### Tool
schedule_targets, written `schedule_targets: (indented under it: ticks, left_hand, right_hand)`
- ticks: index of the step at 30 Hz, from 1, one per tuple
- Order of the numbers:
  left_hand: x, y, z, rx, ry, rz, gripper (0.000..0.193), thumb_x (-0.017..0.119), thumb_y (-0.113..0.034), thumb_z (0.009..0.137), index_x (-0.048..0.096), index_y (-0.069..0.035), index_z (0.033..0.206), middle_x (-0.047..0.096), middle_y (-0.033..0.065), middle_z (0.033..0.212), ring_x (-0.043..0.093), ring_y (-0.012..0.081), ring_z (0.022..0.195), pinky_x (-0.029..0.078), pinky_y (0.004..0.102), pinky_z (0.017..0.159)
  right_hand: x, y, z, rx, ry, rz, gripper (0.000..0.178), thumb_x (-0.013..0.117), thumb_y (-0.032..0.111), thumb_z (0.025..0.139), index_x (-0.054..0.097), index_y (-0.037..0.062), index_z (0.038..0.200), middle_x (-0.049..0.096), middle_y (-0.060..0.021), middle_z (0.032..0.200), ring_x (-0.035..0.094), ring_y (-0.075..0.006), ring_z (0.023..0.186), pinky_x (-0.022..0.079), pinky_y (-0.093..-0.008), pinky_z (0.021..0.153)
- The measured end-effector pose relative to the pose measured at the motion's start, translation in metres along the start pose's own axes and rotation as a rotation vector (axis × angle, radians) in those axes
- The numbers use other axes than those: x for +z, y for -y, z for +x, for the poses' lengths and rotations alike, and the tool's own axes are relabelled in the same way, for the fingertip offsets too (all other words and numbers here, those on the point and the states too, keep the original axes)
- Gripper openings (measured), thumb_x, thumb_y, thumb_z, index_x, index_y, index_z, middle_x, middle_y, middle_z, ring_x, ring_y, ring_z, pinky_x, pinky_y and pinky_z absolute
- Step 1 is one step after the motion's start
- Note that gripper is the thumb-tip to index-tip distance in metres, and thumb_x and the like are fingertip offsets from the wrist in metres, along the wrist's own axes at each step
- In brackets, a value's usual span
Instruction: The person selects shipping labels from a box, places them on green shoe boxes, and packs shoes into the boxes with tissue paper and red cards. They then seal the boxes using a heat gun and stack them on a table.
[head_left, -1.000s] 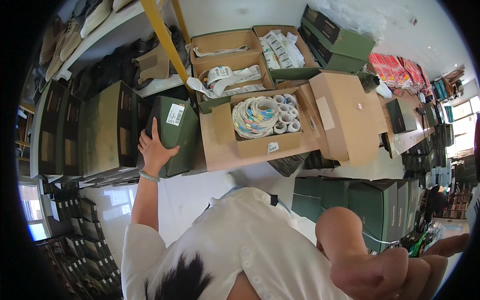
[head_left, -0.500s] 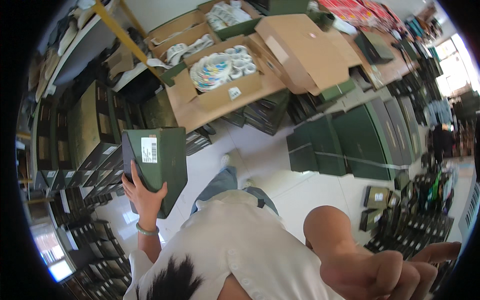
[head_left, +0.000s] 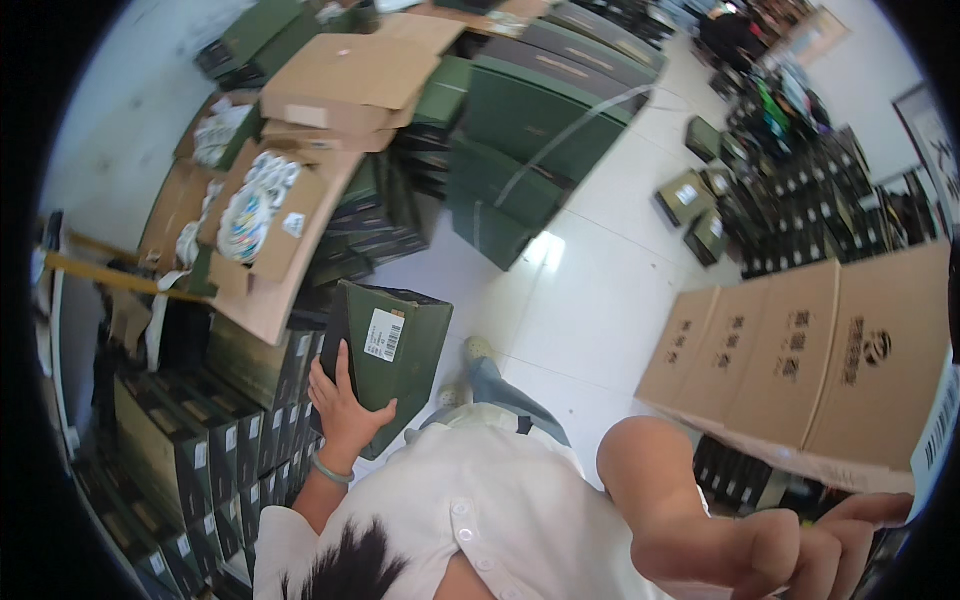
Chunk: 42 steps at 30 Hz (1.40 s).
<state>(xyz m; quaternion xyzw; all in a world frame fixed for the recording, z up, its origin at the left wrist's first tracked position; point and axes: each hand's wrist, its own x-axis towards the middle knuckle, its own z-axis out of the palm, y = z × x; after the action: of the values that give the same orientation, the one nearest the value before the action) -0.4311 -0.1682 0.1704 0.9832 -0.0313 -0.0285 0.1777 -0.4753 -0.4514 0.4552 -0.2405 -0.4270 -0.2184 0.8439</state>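
Note:
My left hand (head_left: 348, 408) grips a dark green shoe box (head_left: 412, 345) by its near end, the thumb on one side and the fingers spread along the dark lid. A white barcode label (head_left: 384, 334) faces up on that end of the box. At the lower right my right hand (head_left: 765, 550) is raised close to the camera. Its fingers are bent, and the fingertips pinch the lower edge of a white sheet with a barcode (head_left: 938, 430). The picture's dark rim cuts off most of this sheet.
Stacked shoe boxes (head_left: 165, 450) stand at the left. A wooden table (head_left: 330, 205) carries open cartons, one with white rolls (head_left: 260, 205). Large strapped green boxes (head_left: 535, 130) stand on the tiled floor. Brown cartons (head_left: 745, 360) line the right, near more shoe boxes (head_left: 810, 190).
My view has turned to the right, bringing the brown cartons into sight and shifting the table leftward. My left hand still holds the shoe box; my right hand keeps the sheet.

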Motion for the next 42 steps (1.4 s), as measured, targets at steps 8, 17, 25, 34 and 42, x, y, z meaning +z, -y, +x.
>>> schedule_targets:
  ticks: [8,17,25,34,42]
  left_hand:
    - [0.043,-0.102,0.008,0.269,0.080,0.006,0.119,0.083,-0.041,0.059,0.016,-0.022,0.156,0.025,0.0316,0.141,0.028,0.0491,0.131,0.021,0.0586,0.109]
    - [0.110,-0.292,0.034,0.519,0.090,0.055,0.120,0.083,-0.042,0.059,0.016,-0.020,0.156,0.028,0.0335,0.138,0.031,0.0499,0.129,0.023,0.0589,0.107]
    - [0.157,-0.481,0.079,0.545,0.145,-0.078,0.118,0.083,-0.039,0.061,0.016,-0.019,0.156,0.026,0.0331,0.142,0.032,0.0502,0.129,0.028,0.0562,0.108]
    - [0.255,-0.634,0.203,0.529,0.281,-0.332,0.120,0.084,-0.038,0.062,0.010,-0.022,0.156,0.026,0.0310,0.143,0.033,0.0473,0.131,0.028,0.0536,0.109]
    - [0.400,-0.751,0.354,0.039,0.679,-0.513,0.123,0.083,-0.045,0.068,0.001,-0.022,0.157,0.030,0.0295,0.144,0.036,0.0423,0.132,0.033,0.0489,0.109]
  right_hand:
    - [0.021,0.119,-0.031,-0.132,-0.159,-0.410,0.068,0.059,0.011,0.088,0.025,-0.0011,0.145,0.058,-0.0026,0.097,0.058,-0.0111,0.082,0.030,-0.0294,0.076]
    - [-0.046,0.291,-0.043,-0.320,-0.136,-0.584,0.063,0.060,0.020,0.090,0.029,0.0001,0.142,0.054,-0.0034,0.094,0.058,-0.0121,0.081,0.029,-0.0302,0.075]
    - [-0.113,0.411,-0.028,-0.462,-0.284,-0.778,0.046,0.059,0.019,0.092,0.037,0.0081,0.131,0.055,-0.0011,0.096,0.057,-0.0126,0.082,0.031,-0.0304,0.073]
    - [-0.305,0.463,0.016,-0.612,-0.513,-0.873,0.063,0.056,0.038,0.097,0.026,0.0111,0.146,0.050,-0.0058,0.095,0.053,-0.0201,0.080,0.044,-0.0356,0.072]
    - [-0.546,0.499,-0.024,-0.176,-1.266,-1.063,0.071,0.053,0.042,0.098,0.016,0.0113,0.151,0.046,-0.0038,0.090,0.047,-0.0170,0.078,0.041,-0.0341,0.075]
